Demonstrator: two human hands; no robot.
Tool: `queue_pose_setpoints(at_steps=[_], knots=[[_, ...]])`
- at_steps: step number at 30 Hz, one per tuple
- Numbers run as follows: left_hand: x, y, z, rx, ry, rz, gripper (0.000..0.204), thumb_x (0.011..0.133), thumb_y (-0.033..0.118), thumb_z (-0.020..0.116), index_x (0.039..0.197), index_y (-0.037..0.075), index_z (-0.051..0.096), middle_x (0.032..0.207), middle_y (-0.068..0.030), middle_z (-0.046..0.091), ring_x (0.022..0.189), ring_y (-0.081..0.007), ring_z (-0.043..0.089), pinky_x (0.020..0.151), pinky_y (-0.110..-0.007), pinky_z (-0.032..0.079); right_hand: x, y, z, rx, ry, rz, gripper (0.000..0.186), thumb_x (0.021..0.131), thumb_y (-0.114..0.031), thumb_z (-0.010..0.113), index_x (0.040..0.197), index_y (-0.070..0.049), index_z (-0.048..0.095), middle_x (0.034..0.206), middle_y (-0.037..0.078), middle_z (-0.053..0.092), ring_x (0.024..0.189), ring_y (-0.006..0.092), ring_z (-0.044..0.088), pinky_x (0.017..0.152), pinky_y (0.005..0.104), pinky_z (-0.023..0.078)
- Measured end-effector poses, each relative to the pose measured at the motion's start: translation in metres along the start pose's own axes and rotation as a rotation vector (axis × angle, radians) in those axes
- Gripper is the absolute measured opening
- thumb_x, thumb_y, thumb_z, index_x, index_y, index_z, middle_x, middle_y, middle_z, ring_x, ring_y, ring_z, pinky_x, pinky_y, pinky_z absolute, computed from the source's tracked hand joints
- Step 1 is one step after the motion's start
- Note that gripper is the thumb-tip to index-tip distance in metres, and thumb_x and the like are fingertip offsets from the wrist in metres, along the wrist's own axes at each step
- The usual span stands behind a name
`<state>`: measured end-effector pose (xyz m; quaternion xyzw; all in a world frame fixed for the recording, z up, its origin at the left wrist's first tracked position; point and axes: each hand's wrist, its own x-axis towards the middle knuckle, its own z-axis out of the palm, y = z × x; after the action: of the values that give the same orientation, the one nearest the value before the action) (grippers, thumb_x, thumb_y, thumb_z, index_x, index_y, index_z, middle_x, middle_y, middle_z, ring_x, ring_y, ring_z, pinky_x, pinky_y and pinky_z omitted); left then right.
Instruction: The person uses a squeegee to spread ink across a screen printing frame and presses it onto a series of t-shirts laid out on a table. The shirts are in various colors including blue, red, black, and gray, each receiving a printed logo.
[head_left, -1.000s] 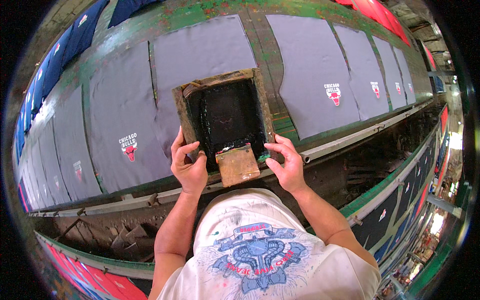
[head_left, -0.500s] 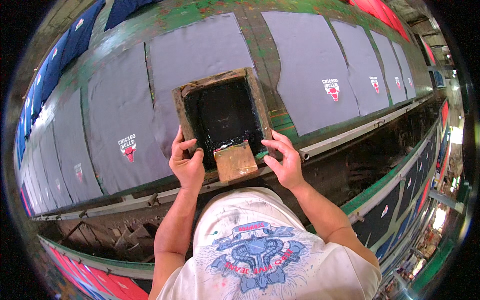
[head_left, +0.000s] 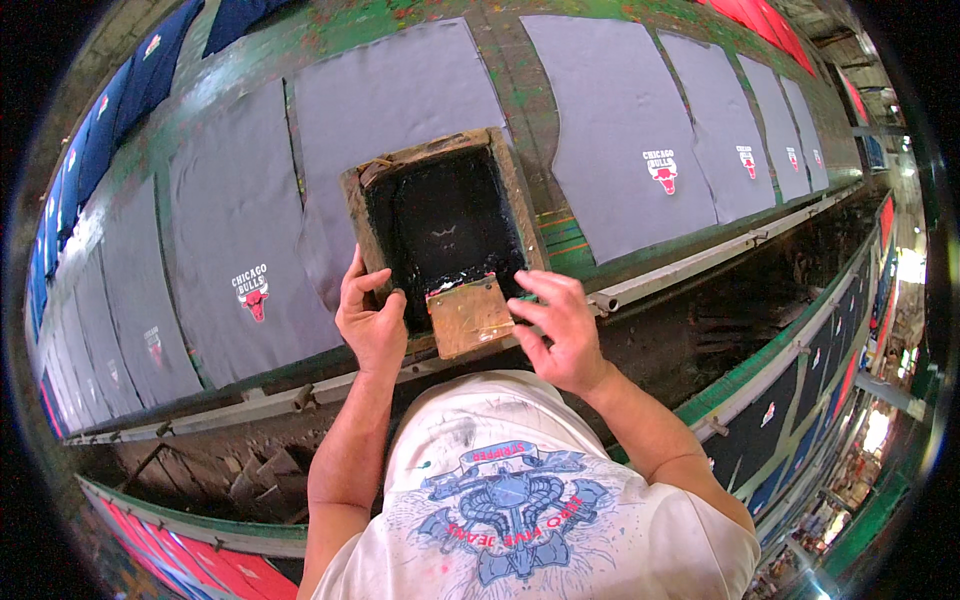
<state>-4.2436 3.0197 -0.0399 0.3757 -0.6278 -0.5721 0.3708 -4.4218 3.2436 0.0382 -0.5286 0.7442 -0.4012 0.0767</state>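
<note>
A wooden screen-printing frame (head_left: 516, 195) with a dark, ink-smeared inside lies over the near end of a grey fabric panel (head_left: 400, 90). My left hand (head_left: 371, 325) grips the frame's left side near its lower corner, thumb and fingers bent round the rim. Inside the near end rests a squeegee (head_left: 470, 318) with a tan wooden block, tilted over the near rim. Beside its right edge is my right hand (head_left: 562, 333), fingers apart and curved toward the block. Whether the fingertips touch it, I cannot tell. A faint light mark shows on the dark mesh.
Several grey panels with a bull's-head print, such as the right panel (head_left: 610, 130) and left panel (head_left: 225, 220), line the long green table (head_left: 565, 235). A metal rail (head_left: 680, 273) edges it. Dark blue fabrics (head_left: 115, 110) lie at far left, red fabric (head_left: 765, 30) at far right.
My right hand has let go of the frame's right side and moved left to the squeegee block. My left hand stays on the frame.
</note>
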Motion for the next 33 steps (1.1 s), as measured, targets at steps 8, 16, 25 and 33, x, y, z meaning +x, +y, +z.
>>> queue_pose_setpoints(at_steps=[8,16,25,33], knots=[[0.002,-0.006,-0.002,0.09,-0.005,0.033,0.024,0.085,-0.008,0.073,0.107,0.0,0.077,0.166,-0.0283,0.061,0.149,-0.0293,0.064,0.12,-0.038,0.049,0.016,-0.011,0.018,-0.159,-0.227,-0.261,0.041,0.086,-0.01,0.081,0.126,-0.007,0.08,0.142,0.013,0.073,0.13,0.0369,0.068,0.108,0.0514,0.056],[0.001,-0.007,-0.003,0.013,-0.01,-0.027,0.025,0.084,-0.009,0.073,0.107,0.001,0.078,0.168,-0.0261,0.059,0.151,-0.0296,0.062,0.123,-0.039,0.047,0.05,-0.019,0.022,-0.214,-0.29,-0.29,0.033,0.091,-0.015,0.073,0.123,-0.007,0.08,0.118,0.012,0.077,0.116,0.0329,0.071,0.105,0.0475,0.058],[0.001,-0.012,-0.002,0.037,0.001,0.006,0.03,0.083,-0.009,0.073,0.11,0.003,0.079,0.166,-0.0237,0.062,0.154,-0.0312,0.06,0.127,-0.042,0.044,0.153,0.03,0.011,-0.045,-0.464,-0.23,0.035,0.084,0.003,0.064,0.115,-0.007,0.079,0.108,0.016,0.077,0.106,0.0407,0.072,0.098,0.0505,0.06],[0.0,-0.008,-0.003,0.133,-0.009,0.029,0.038,0.083,-0.008,0.073,0.118,0.005,0.08,0.165,-0.023,0.063,0.153,-0.0328,0.06,0.129,-0.042,0.043,0.176,0.046,0.037,-0.184,-0.228,-0.302,0.041,0.09,0.003,0.065,0.126,-0.008,0.082,0.114,0.012,0.081,0.105,0.0367,0.073,0.097,0.0497,0.059]])
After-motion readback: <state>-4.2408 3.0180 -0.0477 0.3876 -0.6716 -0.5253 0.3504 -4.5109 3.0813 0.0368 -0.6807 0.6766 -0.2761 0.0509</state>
